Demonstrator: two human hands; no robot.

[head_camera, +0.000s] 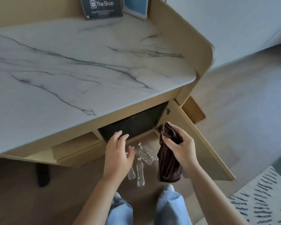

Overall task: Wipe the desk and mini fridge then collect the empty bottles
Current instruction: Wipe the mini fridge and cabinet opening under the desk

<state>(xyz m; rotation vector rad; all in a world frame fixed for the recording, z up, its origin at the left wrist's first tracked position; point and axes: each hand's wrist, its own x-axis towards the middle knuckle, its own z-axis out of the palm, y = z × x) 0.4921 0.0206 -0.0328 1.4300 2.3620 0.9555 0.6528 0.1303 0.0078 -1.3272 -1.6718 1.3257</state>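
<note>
- Left hand [118,147], fingers spread, fingertips at the mini fridge [133,123], which is mostly hidden under the desk [68,65].
- Empty bottles [140,161] on the floor, partly hidden by hands.
- Right hand [179,146] pinches a brown cloth [167,163].

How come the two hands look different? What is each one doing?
The right hand is closed around a brown cloth that hangs down; the left hand holds nothing. The left hand's fingers are spread, their tips at the dark mini fridge under the desk; the right hand's fingers are curled and sit beside the fridge. Both hands are bare and hover above the empty bottles on the floor.
</note>
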